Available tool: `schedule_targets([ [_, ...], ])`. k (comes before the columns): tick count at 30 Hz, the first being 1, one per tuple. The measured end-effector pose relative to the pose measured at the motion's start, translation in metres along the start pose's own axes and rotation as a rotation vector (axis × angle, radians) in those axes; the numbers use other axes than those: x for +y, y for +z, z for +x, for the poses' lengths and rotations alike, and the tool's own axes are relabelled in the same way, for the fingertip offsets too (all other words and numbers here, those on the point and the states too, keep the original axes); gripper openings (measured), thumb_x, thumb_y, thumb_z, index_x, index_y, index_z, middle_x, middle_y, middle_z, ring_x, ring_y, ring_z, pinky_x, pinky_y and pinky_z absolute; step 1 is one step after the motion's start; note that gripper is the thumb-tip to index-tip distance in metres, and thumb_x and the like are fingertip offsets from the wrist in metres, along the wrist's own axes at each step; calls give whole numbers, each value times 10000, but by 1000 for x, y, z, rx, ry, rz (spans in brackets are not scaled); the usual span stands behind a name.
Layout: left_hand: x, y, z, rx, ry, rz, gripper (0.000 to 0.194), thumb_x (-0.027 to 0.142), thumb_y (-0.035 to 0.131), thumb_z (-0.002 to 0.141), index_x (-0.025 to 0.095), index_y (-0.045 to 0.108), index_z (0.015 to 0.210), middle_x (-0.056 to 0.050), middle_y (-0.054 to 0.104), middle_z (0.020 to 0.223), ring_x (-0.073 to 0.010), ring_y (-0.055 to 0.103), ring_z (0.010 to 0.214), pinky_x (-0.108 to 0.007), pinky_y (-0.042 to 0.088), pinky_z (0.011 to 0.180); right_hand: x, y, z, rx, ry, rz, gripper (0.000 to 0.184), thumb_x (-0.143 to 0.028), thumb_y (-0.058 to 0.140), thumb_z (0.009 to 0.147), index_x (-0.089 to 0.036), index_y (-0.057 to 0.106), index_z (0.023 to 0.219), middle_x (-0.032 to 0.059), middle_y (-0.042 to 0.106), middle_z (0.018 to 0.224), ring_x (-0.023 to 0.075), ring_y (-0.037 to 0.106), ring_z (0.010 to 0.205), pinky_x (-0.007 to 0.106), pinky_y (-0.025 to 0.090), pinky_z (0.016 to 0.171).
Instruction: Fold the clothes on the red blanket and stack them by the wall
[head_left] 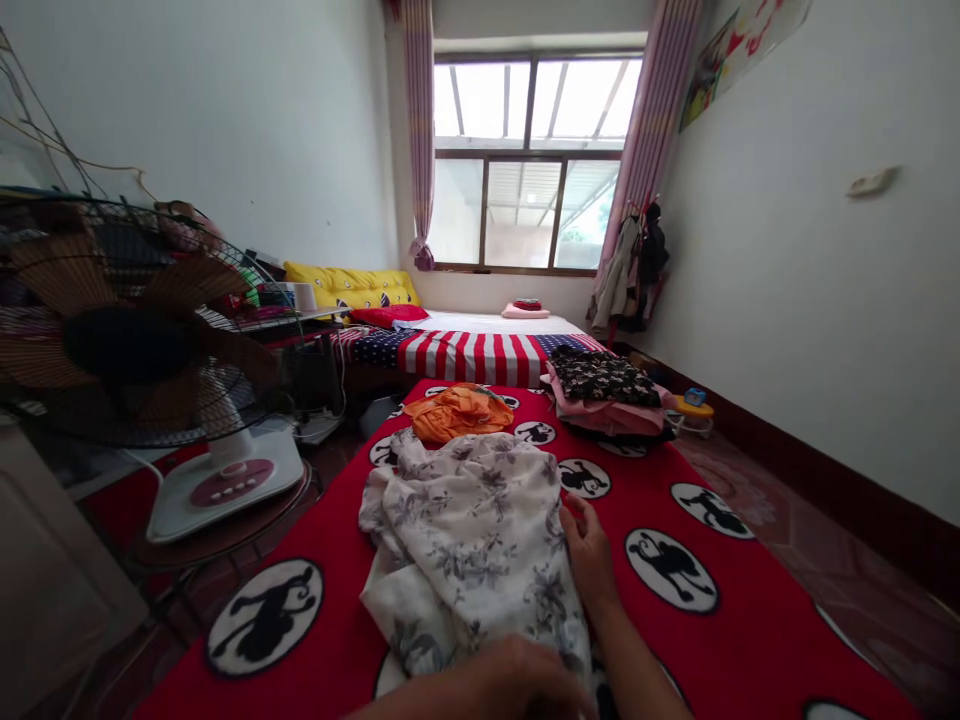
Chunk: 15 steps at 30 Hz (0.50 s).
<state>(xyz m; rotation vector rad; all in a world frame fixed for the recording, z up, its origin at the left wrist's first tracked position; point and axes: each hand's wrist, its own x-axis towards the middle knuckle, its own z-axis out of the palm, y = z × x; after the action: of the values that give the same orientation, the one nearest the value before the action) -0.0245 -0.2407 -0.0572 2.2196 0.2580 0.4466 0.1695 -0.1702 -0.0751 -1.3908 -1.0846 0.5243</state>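
Note:
A white garment with a grey floral print (480,530) lies loosely spread, with wrinkles and folds, on a red blanket (337,620) patterned with black-and-white monkey circles. My right hand (589,550) rests along the garment's right edge, fingers slightly curved and apart, touching the cloth. Low in the view, my left hand (517,680) passes over the near end of the garment; it is smeared by motion and its fingers are cut off or hidden. Just beyond the garment sits a crumpled orange cloth (457,412).
Folded clothes (604,390), black floral on pink, are stacked at the blanket's far right. An electric fan (142,340) stands on a round stool at left. Behind are a bed with a striped cover (480,355), a yellow stool (694,407) and hanging clothes (634,260).

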Motion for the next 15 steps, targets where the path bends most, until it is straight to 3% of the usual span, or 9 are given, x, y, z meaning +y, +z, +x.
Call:
schedule_targets([
  [3, -2, -56, -14, 387, -165, 208, 364, 292, 637, 794, 302, 661, 1157, -73, 641, 1192, -237, 604, 1082, -349, 452, 988, 0, 3, -2, -34, -4, -42, 658, -498, 605, 774, -134, 484, 1309, 150, 683, 1117, 271, 673, 957, 370, 517, 837],
  [5, -21, -90, -25, 621, -366, 411, 408, 300, 590, 813, 262, 629, 1217, -108, 587, 1286, -283, 520, 1213, -454, 345, 1090, 2, 4, -3, -11, -34, -69, 638, -475, 610, 768, -147, 499, 1303, 149, 677, 1133, 269, 675, 948, 378, 513, 844],
  [7, -50, -111, -36, 724, -558, 542, 530, 347, 629, 772, 213, 579, 1283, -138, 523, 1365, -327, 437, 1295, -499, 306, 1105, 5, 5, -1, 19, -49, -91, 619, -483, 605, 756, -158, 522, 1276, 155, 655, 1180, 259, 683, 900, 375, 519, 815],
  [9, -76, -117, -45, 750, -649, 613, 546, 385, 636, 766, 191, 585, 1274, -148, 497, 1394, -339, 405, 1321, -494, 309, 1104, 9, 4, 8, 61, -30, -140, 628, -517, 617, 718, -157, 548, 1228, 169, 646, 1189, 251, 687, 833, 372, 522, 771],
  [11, -91, -114, -49, 754, -649, 665, 480, 395, 618, 787, 198, 624, 1225, -142, 500, 1395, -329, 408, 1320, -476, 311, 1106, 11, 5, 26, 108, 3, -194, 635, -542, 646, 658, -145, 583, 1149, 173, 683, 1084, 263, 684, 796, 378, 519, 744],
  [15, -92, -105, -50, 786, -593, 689, 380, 358, 613, 797, 224, 671, 1149, -117, 530, 1373, -307, 440, 1292, -457, 310, 1107, 4, 24, 73, 94, -27, -180, 595, -509, 701, 570, -138, 613, 1026, 108, 707, 785, 269, 677, 729, 375, 519, 682],
])
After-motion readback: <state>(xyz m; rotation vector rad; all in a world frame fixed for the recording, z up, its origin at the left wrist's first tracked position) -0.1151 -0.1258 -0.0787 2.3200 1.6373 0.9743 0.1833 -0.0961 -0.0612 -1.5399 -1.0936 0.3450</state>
